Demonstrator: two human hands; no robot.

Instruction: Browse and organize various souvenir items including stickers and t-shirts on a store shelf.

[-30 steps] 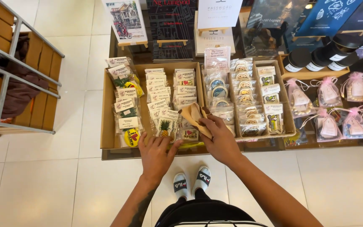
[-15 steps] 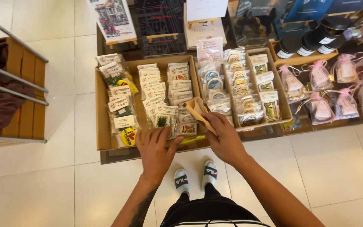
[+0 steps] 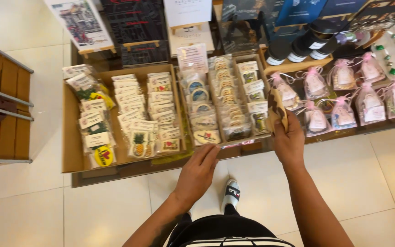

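Right hand (image 3: 290, 139) grip closed on tan packet (image 3: 277, 109), left hand (image 3: 197, 173) open, touching tray (image 3: 234, 144)

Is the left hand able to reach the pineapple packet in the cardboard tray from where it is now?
Probably yes. The left hand rests empty at the front edge of the cardboard tray, and the pineapple packet lies in the front row just to its left, uncovered, with nothing between them.
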